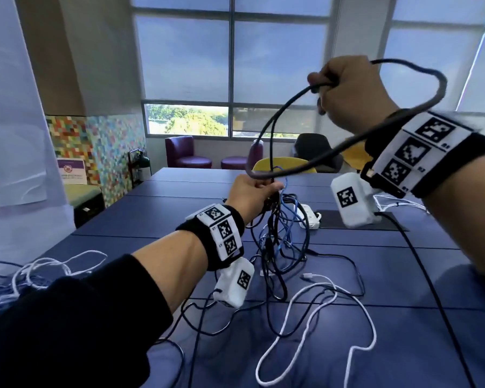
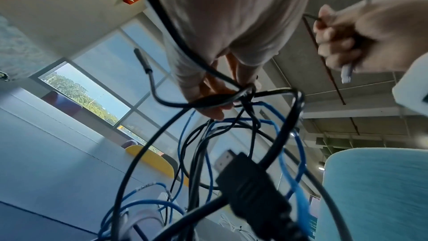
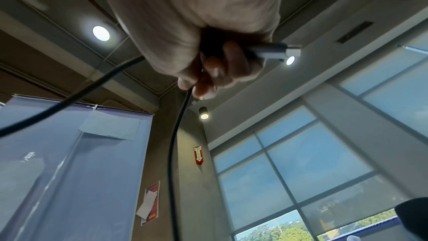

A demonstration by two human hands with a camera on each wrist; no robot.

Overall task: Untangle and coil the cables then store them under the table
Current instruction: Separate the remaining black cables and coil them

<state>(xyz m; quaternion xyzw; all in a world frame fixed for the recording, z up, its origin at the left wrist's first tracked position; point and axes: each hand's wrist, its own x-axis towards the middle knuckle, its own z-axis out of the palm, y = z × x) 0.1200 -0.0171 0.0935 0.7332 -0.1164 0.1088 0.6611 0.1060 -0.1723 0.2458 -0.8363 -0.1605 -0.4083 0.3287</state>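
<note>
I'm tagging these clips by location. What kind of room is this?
Probably an office or campus meeting lounge: a long blue table strewn with cables, purple lounge chairs under large windows, and a fire sign on the wall.

Black cable (image 1: pixel 297 102): matt rubbery sheath, smooth. Its plug (image 3: pixel 275 50): brushed grey metal shell. Blue cables (image 2: pixel 289 162): glossy plastic jacket. White cable (image 1: pixel 289 317): smooth plastic, slight sheen. Black connector (image 2: pixel 250 186): matt moulded plastic. Desk (image 1: pixel 403 275): smooth blue laminate, low sheen. Wristbands (image 1: pixel 224 236): black knitted cloth with printed white panels.
</note>
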